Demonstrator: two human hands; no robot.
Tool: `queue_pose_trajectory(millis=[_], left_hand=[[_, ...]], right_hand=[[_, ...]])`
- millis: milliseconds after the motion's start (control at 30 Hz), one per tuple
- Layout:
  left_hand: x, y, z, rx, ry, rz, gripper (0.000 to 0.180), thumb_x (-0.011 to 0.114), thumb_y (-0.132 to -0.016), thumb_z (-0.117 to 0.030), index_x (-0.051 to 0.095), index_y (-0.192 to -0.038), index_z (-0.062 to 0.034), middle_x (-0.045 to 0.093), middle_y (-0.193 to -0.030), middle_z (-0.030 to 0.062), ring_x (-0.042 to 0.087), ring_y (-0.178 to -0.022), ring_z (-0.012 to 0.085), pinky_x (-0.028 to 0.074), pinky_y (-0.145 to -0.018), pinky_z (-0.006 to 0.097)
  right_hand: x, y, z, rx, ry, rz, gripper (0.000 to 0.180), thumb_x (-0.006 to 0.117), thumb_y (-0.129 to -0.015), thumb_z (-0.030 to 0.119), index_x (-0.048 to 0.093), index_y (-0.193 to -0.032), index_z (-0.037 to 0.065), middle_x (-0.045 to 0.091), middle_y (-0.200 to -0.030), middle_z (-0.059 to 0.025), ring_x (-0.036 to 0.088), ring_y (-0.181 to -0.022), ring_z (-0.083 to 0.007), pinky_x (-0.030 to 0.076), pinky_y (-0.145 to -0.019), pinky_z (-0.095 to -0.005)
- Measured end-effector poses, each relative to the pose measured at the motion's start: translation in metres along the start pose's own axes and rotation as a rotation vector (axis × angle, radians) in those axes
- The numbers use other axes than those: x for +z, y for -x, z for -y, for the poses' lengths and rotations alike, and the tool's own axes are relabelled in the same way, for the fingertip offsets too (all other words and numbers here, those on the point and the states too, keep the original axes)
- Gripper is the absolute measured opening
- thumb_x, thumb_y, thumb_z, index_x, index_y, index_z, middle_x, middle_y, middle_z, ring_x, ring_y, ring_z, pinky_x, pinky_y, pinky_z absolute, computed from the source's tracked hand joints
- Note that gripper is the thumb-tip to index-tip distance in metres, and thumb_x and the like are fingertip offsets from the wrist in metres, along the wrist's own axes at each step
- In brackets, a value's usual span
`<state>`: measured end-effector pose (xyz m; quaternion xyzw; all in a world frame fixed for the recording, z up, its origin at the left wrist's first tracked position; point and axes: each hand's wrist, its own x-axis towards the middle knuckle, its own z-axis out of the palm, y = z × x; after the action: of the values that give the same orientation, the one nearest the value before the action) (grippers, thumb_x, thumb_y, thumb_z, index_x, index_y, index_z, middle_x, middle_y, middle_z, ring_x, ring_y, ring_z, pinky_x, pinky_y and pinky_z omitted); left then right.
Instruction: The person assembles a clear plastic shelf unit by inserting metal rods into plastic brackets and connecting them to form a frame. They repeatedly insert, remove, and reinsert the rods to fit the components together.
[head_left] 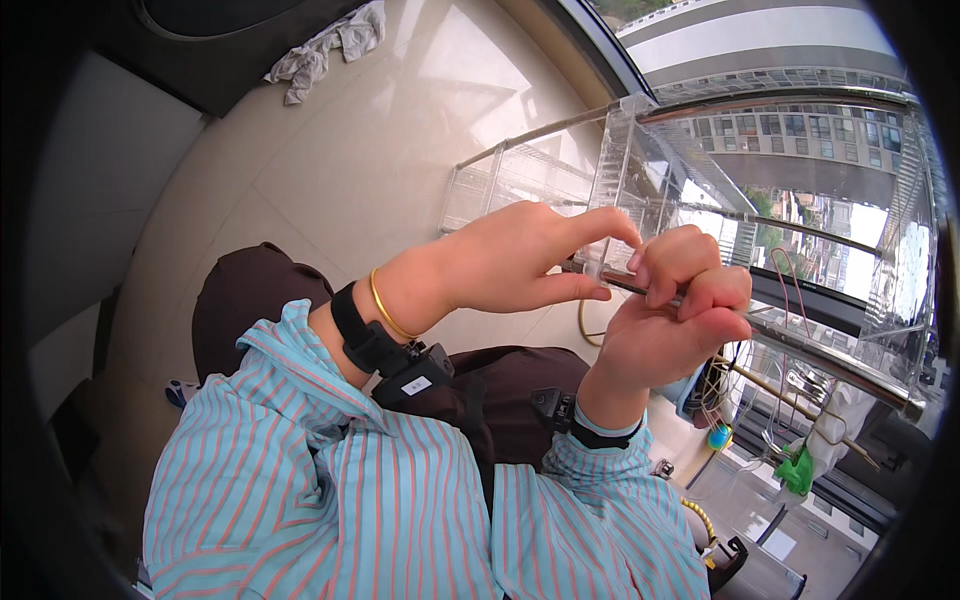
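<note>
A rack of clear plastic panels (613, 180) and metal rods stands at my right, by the window. My right hand (678, 300) is closed, its fingers curled round the near metal rod (840, 370). Just left of it, my left hand (515, 258) reaches across with thumb and index finger bent about the panel's lower edge, where the rod passes through. Its fingertips lie on either side of that edge; the other fingers are hidden. The rod's dark end shows between thumb and index finger.
Clothes hangers and wire (800, 385) hang at the right, with a green cloth-like piece (796, 470) and a small blue ball (719, 436). A crumpled grey cloth (325, 50) lies on the tiled floor (340, 150). A dark-framed window (610, 50) rises behind the rack.
</note>
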<state>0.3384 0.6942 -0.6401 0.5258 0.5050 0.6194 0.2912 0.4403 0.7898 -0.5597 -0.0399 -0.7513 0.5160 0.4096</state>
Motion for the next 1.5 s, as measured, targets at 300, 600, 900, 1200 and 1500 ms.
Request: queue_pose_trajectory(millis=[300,600,900,1200,1500], left_hand=[[0.018,0.011,-0.016,-0.010,-0.157,-0.126,0.041,0.072,-0.092,-0.027,0.053,-0.127,-0.0171,0.066,-0.077,0.0181,0.066,-0.070,0.0416,0.050,-0.060,0.047],[-0.032,0.007,-0.016,-0.039,-0.413,-0.508,0.077,0.079,-0.088,-0.025,0.042,-0.153,-0.0065,0.072,-0.114,0.0158,0.070,-0.105,0.0275,0.054,-0.092,0.037],[0.024,-0.015,0.033,-0.214,0.197,-0.028,0.055,0.067,-0.101,-0.033,0.052,-0.141,0.0015,0.066,-0.119,0.0120,0.060,-0.113,0.0207,0.045,-0.103,0.037],[0.064,-0.013,0.040,-0.292,0.710,0.250,0.037,0.068,-0.102,-0.025,0.059,-0.131,-0.0025,0.057,-0.102,-0.0029,0.050,-0.094,0.0066,0.045,-0.086,0.026],[0.092,-0.020,0.031,-0.302,0.779,0.313,0.060,0.065,-0.104,-0.023,0.043,-0.156,-0.0050,0.049,-0.090,-0.0071,0.042,-0.081,0.0041,0.039,-0.072,0.022]], right_hand=[[0.006,0.012,0.010,0.129,-0.367,0.023,0.051,0.039,-0.109,0.055,0.031,-0.080,0.014,0.032,-0.063,-0.0001,0.026,-0.054,-0.0106,0.021,-0.048,-0.0275],[-0.081,-0.002,0.004,0.251,-0.654,0.439,0.056,0.054,-0.101,0.054,0.034,-0.068,0.014,0.033,-0.050,0.0026,0.023,-0.041,-0.0099,0.015,-0.042,-0.0320],[-0.123,0.027,0.026,0.183,-0.207,-0.231,0.029,0.055,-0.107,0.028,0.045,-0.086,0.010,0.036,-0.067,0.0010,0.033,-0.057,-0.0092,0.025,-0.049,-0.0238],[-0.157,0.055,0.014,-0.001,-0.188,-0.463,0.023,0.051,-0.106,0.028,0.056,-0.111,0.006,0.044,-0.072,0.0003,0.038,-0.062,-0.0098,0.032,-0.057,-0.0259],[-0.065,0.063,0.026,-0.183,0.458,-0.417,0.079,0.059,-0.098,0.053,0.023,-0.149,0.005,0.047,-0.132,-0.0199,0.055,-0.115,-0.0284,0.041,-0.108,-0.0504]])
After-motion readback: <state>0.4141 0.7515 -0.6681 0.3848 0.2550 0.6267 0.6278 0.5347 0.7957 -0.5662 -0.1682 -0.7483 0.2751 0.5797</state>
